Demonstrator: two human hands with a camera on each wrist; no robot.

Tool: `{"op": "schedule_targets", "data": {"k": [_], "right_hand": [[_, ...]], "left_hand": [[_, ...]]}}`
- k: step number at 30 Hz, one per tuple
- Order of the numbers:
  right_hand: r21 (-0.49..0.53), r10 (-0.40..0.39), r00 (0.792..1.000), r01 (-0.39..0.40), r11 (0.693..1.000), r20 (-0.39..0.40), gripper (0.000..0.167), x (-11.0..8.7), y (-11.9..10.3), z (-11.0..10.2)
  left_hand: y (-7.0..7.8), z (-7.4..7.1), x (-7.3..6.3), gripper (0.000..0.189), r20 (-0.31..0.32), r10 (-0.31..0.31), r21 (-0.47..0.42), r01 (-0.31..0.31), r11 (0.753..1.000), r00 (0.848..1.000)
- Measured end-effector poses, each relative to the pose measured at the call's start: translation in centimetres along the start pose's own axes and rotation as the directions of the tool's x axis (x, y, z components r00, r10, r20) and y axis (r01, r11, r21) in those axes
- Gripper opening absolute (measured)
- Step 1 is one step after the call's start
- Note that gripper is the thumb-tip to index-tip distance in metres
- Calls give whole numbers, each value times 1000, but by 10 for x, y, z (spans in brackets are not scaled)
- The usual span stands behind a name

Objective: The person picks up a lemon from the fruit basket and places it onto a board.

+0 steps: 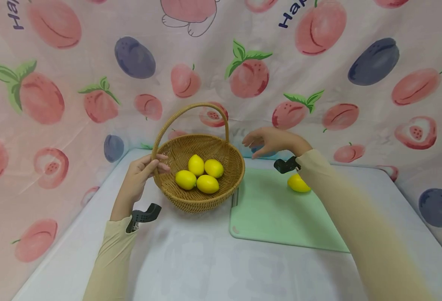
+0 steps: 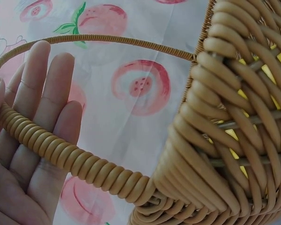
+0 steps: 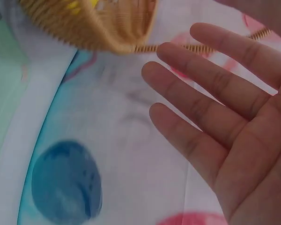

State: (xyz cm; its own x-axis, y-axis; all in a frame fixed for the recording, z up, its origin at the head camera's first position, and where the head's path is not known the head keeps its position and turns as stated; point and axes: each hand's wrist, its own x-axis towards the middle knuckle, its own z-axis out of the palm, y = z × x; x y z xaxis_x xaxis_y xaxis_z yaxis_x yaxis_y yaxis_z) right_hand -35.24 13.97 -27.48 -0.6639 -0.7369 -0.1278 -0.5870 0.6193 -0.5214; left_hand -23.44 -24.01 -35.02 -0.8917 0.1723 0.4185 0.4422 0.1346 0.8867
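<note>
A brown wicker basket (image 1: 194, 205) with a tall arched handle (image 1: 191, 108) stands tilted toward me on the table. Several yellow lemons (image 1: 207, 184) lie together at its bottom. My left hand (image 1: 140, 175) holds the handle's left side low down, near the rim; in the left wrist view the wrapped handle (image 2: 84, 164) crosses in front of the fingers (image 2: 54, 93), with the thumb at the left edge. To the right of the basket, my right hand (image 1: 277, 140) hovers in the air, its fingers (image 3: 196, 103) spread and nothing in them.
A pale green cutting board (image 1: 273, 209) lies right of the basket, with a single lemon (image 1: 299, 183) near its back, partly behind my right sleeve (image 1: 330, 179). A white cloth covers the table (image 1: 191, 259). Behind hangs a fruit-printed curtain (image 1: 213, 50).
</note>
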Motion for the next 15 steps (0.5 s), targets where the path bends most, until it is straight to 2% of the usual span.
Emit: {"op": "schedule_targets", "data": {"k": [4,8,15], "right_hand": [[-38,-20,1000,20,999,0,50,16,-11,7],[-13,-51,999,51,999,9,48,32,-19,14],[-50,-78,996,80,996,36,47,58,-35,24]], "left_hand": [[0,0,0,39,0,0,3,0,1000,1000],[0,1,0,37,0,4,-1,-4,1000,1000],[0,1,0,22,-2,5,-1,-5,1000,1000]]}}
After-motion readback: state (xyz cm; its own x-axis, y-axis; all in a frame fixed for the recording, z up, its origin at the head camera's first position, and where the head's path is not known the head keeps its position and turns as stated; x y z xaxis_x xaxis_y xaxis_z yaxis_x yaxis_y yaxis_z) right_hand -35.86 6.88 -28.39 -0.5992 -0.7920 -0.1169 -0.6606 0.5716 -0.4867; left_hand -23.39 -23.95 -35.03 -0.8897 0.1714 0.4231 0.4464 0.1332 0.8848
